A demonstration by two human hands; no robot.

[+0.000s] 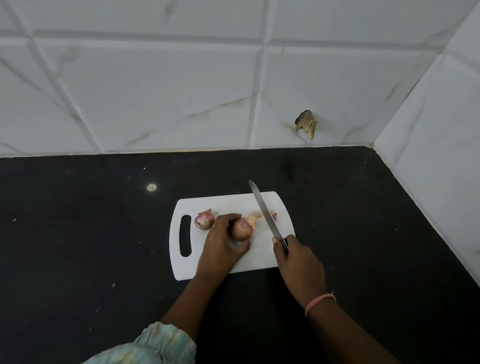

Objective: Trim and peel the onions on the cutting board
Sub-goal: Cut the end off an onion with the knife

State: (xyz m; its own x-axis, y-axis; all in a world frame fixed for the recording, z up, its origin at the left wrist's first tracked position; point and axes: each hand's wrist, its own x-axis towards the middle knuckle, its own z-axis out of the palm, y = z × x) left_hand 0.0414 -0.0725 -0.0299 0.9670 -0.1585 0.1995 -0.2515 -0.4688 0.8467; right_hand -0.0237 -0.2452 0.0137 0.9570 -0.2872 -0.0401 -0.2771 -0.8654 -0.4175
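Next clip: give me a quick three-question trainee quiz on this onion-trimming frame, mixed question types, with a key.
1. True or false: the right hand holds the knife by its handle.
2. Which onion does the left hand grip? A) the onion by the handle slot B) the onion nearer the blade C) neither
3. Fill in: the loose peel scraps lie on the white ____.

Key: 1 true; 2 B; 3 cutting board.
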